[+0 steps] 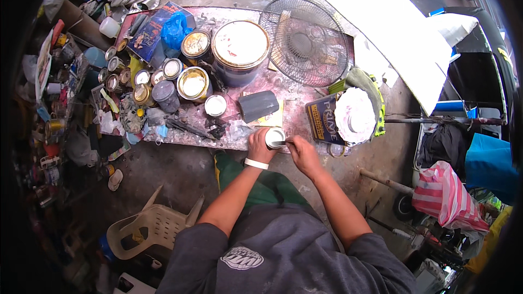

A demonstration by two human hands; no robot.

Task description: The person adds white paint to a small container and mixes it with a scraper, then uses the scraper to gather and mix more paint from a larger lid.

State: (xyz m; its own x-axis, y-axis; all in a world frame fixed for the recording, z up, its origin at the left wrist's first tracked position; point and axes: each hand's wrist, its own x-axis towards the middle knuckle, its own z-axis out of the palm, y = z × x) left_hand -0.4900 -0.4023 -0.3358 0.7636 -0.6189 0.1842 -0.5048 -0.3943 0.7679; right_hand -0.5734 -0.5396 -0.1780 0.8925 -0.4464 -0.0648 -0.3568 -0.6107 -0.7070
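Observation:
My left hand (pixel 260 146) is wrapped round a small can (pixel 274 137) with white contents, at the near edge of the paint-stained table (pixel 297 110). A thin, dark stirring tool (pixel 282 142) is pinched in my right hand (pixel 303 155). Its end reaches over the can's rim, and I cannot tell how deep it goes. Just beyond the can lies a dark grey curved piece (pixel 258 106) on yellowish paper. A small round tin (pixel 216 105) with a white top stands to the left of that piece.
Paint cans (pixel 193 84) crowd the table's left half, beside a large bucket (pixel 240 49). A wire fan guard (pixel 305 41) lies at the back. On the right stands a rectangular tin (pixel 322 120) with a white-smeared top. A plastic chair (pixel 152 223) is at lower left.

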